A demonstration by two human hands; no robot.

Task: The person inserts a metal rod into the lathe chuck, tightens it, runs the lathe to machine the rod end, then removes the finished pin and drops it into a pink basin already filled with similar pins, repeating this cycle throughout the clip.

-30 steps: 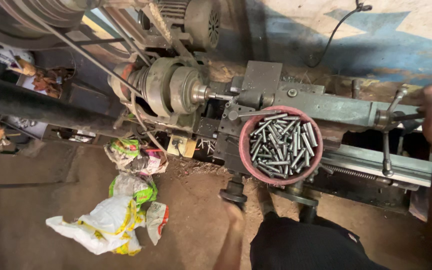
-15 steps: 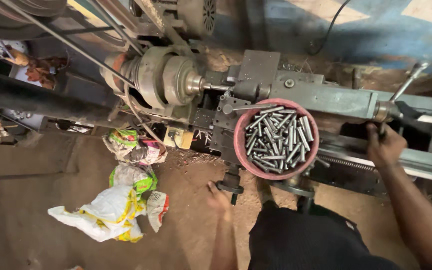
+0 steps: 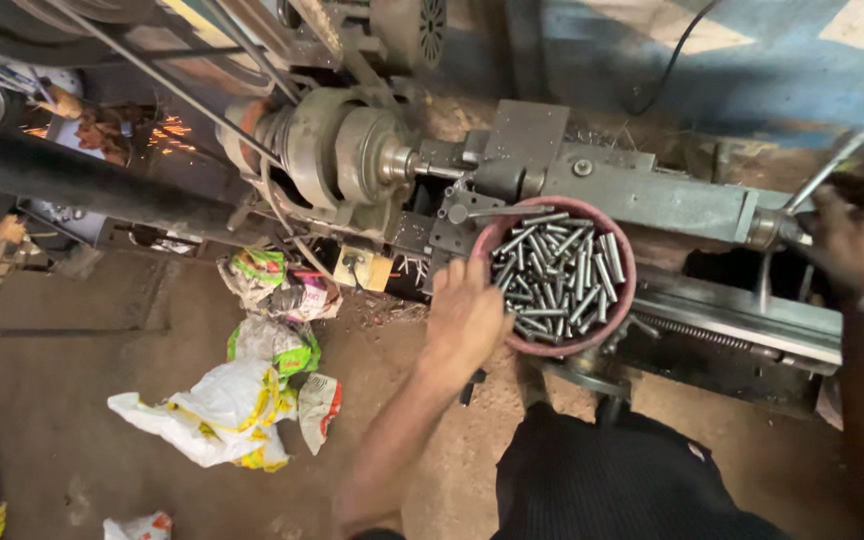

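Nearest the camera: dark trousers (image 3: pixel 612 480) at bottom centre, and the left forearm running up to the left hand (image 3: pixel 464 318). Hand sits at the near-left rim of a round red bowl (image 3: pixel 624 300), fingers curled over the edge toward the contents; whether it pinches a piece cannot be told, the fingertips are hidden by the hand's back. Bowl is heaped with short steel pins (image 3: pixel 557 270), grey, cylindrical, lying at all angles, and it rests on the lathe (image 3: pixel 642 200) carriage just right of the chuck (image 3: pixel 347 160). Handling judgement: each pin is rigid and small, light singly but the full bowl likely heavy; surfaces look smooth and possibly oily, so apt to slip or roll. Best taken one at a time across the middle of the shaft with thumb and two fingers; the bowl itself, if moved, by opposite rims with both hands. Further out, right hand (image 3: pixel 857 235) is blurred at the far right, closed about a lever handle (image 3: pixel 822 175) of the lathe as best can be read. Left of the machine, crumpled plastic bags (image 3: pixel 232 400) lie on the dirt floor (image 3: pixel 72 300). Beyond, belts and a dark bar cross the upper left, with a few sparks (image 3: pixel 167 130) showing behind.
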